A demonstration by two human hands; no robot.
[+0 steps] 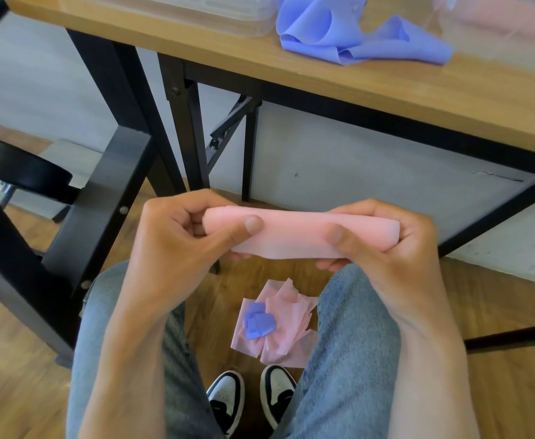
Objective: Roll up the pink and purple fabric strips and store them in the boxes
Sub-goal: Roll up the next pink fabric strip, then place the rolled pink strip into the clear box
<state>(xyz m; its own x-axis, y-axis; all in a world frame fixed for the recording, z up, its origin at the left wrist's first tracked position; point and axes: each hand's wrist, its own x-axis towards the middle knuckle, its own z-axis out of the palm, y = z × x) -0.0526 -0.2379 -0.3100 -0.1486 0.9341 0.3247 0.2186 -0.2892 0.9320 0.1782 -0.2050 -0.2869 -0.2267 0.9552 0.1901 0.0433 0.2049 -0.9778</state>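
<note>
Just one view here, the head cam, and it's looking steeply down past the seated person's lap at the wooden floor (497,391). It's sitting close above both hands, and the wide lens is catching the table (386,87) edge along the top.

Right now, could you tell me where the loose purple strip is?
In the head view it lies crumpled on the table at upper right, between two clear boxes: purple strip.

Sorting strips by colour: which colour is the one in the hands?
Pink fabric strip, seen in the head view.
</note>
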